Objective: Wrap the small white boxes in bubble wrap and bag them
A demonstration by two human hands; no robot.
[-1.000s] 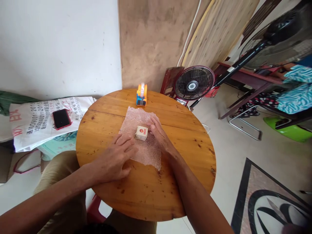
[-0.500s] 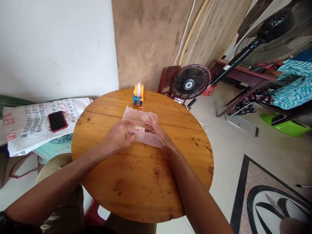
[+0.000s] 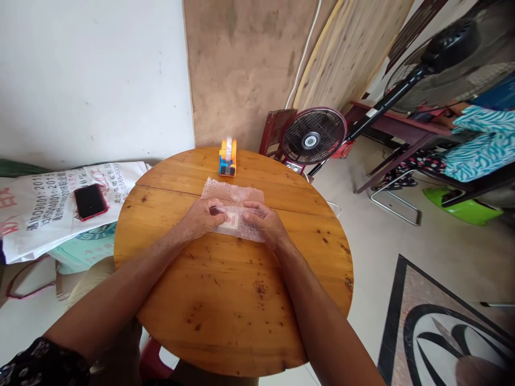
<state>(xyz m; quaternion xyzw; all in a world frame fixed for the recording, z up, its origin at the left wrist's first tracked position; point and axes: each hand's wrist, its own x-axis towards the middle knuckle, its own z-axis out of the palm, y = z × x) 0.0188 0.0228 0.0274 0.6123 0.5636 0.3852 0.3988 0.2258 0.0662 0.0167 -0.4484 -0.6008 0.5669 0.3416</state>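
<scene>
A sheet of clear bubble wrap [image 3: 232, 190] lies on the round wooden table, its near part folded over a small pale item with red marks [image 3: 232, 220]. The item shows blurred through the plastic, so its kind is unclear. At the left end of the fold, my left hand [image 3: 201, 216] is closed, thumb and fingers pinching the wrap. My right hand [image 3: 266, 221] grips the wrap at the right end, fingers curled with the thumb near the item. Beyond the sheet stands an orange and blue tape dispenser [image 3: 228, 158] with a roll of tape.
The round table [image 3: 225, 311] has a wall behind it. On the left, a phone [image 3: 90, 201] rests on a printed white sack [image 3: 48, 214]. A small fan [image 3: 311, 139] stands behind the table's right edge. A person in patterned clothing [image 3: 483, 140] sits at the far right.
The near part of the bubble wrap has been folded over the small item, which was uncovered before. My left hand moved slightly left; my right hand moved down onto the fold.
</scene>
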